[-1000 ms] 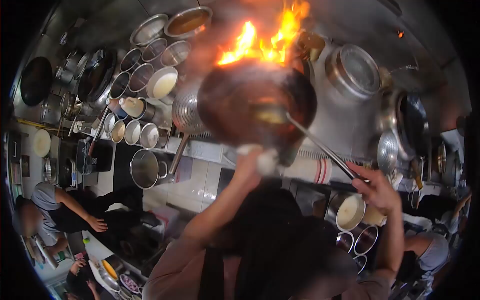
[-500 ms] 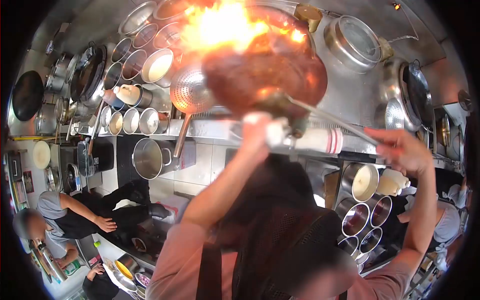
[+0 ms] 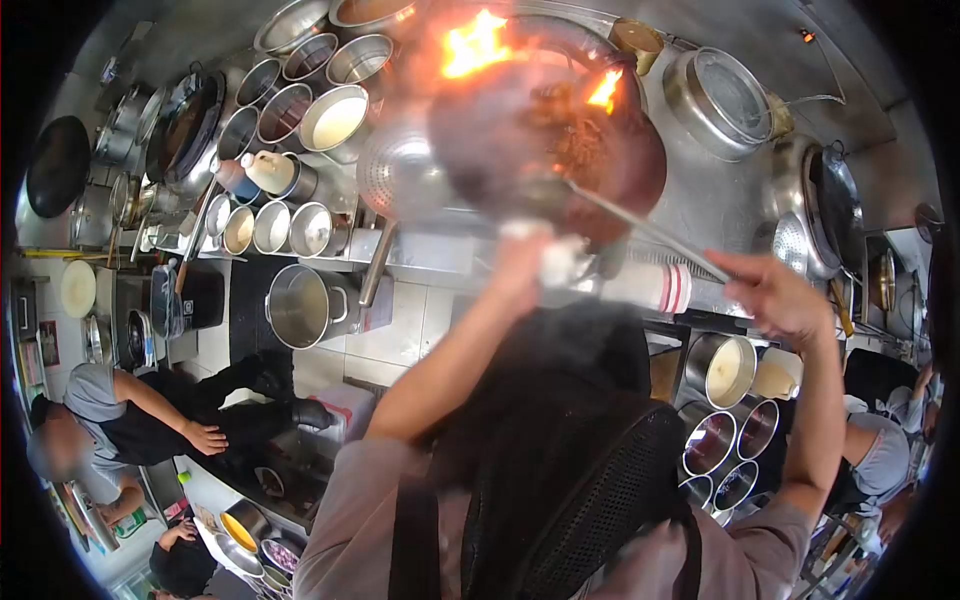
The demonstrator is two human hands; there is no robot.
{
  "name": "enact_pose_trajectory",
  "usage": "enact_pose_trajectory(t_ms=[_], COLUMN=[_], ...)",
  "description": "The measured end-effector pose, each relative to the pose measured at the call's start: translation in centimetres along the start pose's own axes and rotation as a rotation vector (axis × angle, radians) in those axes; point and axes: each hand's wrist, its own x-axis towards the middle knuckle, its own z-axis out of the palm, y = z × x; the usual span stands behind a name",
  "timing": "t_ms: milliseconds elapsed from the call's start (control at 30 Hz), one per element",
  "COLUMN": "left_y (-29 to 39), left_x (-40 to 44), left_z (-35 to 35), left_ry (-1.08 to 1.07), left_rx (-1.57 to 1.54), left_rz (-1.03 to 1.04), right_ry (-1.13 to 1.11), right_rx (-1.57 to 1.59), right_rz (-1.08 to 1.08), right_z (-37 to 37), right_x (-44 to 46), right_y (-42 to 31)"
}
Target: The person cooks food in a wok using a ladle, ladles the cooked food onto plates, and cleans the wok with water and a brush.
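A dark wok (image 3: 475, 140) sits tilted over the burner, with flames (image 3: 475, 45) rising at its far rim and smoke blurring its inside. Shredded brown food (image 3: 585, 145) shows in its right part. My left hand (image 3: 522, 265) is closed at the near edge of the wok, with a white cloth (image 3: 562, 262) bunched at the grip; the exact grip is blurred. The fingers of my right hand (image 3: 780, 292) wrap round the long handle of a ladle (image 3: 645, 228), whose bowl end lies at the wok, partly hidden by smoke.
A perforated strainer (image 3: 395, 180) lies left of the wok, beside several metal seasoning pots (image 3: 335, 120). A rolled white towel with red stripes (image 3: 645, 287) lies on the stove's front edge. A large pot (image 3: 298, 305) stands lower left. Other people (image 3: 150, 410) are at both sides.
The flames have shrunk sharply and the wok's contents show more. My right hand and the ladle have shifted slightly left. My left hand stays at the wok's near edge.
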Motion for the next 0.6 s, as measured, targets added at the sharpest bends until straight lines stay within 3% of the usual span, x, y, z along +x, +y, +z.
enact_pose_trajectory(t_ms=[33, 67, 133, 167, 233, 300, 400, 467, 533, 600], left_y=[1.5, 3.8, 2.0, -0.2, -5.1, -7.9, -7.0, -3.0, 1.1, 3.1], left_x=[1.7, 2.7, 5.2, 6.6, 6.0, 2.9, 0.4, -1.0, 0.5, 3.0], left_z=[0.9, 2.6, 2.1, 0.8, -2.6, -5.3, -6.1, -1.7, 1.6, 3.5], left_ry=[-0.075, -0.037, -0.028, -0.007, 0.005, -0.012, -0.027, 0.064, 0.025, 0.020], left_rx=[-0.157, -0.155, -0.113, -0.056, 0.023, 0.083, 0.120, 0.092, -0.056, -0.089], left_rz=[-0.011, -0.108, -0.097, -0.085, -0.039, -0.019, -0.032, -0.060, -0.104, -0.119], right_ry=[0.010, 0.046, 0.122, 0.328, 0.504, 0.446, 0.370, 0.199, 0.099, 0.087], right_rx=[0.084, 0.008, -0.144, -0.281, -0.374, -0.296, -0.287, -0.210, -0.190, -0.208], right_rz=[0.119, 0.073, -0.020, -0.387, -0.582, -0.250, -0.397, -0.235, -0.150, -0.141], right_z=[-0.8, -1.0, -0.6, 1.2, 4.0, 7.6, 7.2, 3.7, 0.6, -2.2], right_x=[-0.3, 0.7, 4.1, 8.8, 12.0, 10.0, 5.9, 2.5, 1.1, 2.0], right_y=[-1.4, -1.6, -0.6, 4.0, 7.8, 5.8, 7.8, 6.0, 4.2, 2.6])
